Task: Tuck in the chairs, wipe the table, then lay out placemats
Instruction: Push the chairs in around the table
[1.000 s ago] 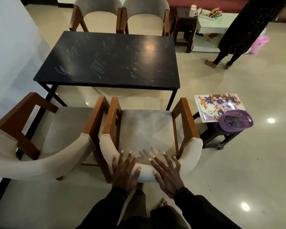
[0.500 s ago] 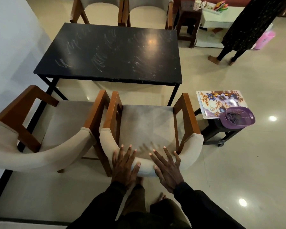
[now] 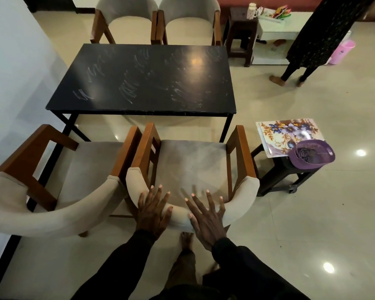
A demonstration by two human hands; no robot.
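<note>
The desk (image 3: 145, 79) is glossy black with pale chalky scribbles across its top, on thin black legs. On its near side stand two chairs, the nearest chair (image 3: 191, 167) and its neighbour (image 3: 59, 169), both with beige-grey upholstery and warm reddish-brown wooden arms; the far chairs (image 3: 158, 20) beyond the desk match them. To the right of the desk, a placemat (image 3: 284, 135) is cream with purple-blue flowers and golden-brown leaves, beside a purple slotted basket (image 3: 312, 155) on a black stool (image 3: 277, 178). The floor (image 3: 312, 213) is shiny cream tile. Sleeves (image 3: 121, 263) are black.
</note>
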